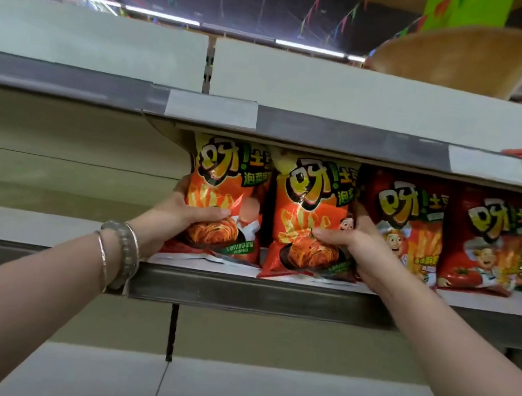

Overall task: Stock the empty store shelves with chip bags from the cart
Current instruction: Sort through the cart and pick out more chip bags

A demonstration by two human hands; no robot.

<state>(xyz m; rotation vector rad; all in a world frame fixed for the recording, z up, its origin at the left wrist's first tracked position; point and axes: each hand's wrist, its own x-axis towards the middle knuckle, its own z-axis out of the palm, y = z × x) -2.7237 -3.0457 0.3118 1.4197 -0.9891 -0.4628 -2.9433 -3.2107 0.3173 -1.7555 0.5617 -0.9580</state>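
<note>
Fingers curled, my left hand (183, 217) held one orange bag (226, 193), my right hand (360, 245) a second bag (311, 211), seating both on the shelf (239, 292); release came next, I reckoned.

Left orange bag (226, 193): large yellow "呀!" at the top, then "土" and a clipped character, with green "泡菜" beneath. Right orange bag (311, 211): same "呀!土", and below it "泡" plus a character cut off at the edge. First red bag (407, 218) reads "呀!土" and second red bag (484, 242) reads "呀!" in the same lettering; small print low on all four is too blurred to read.
</note>
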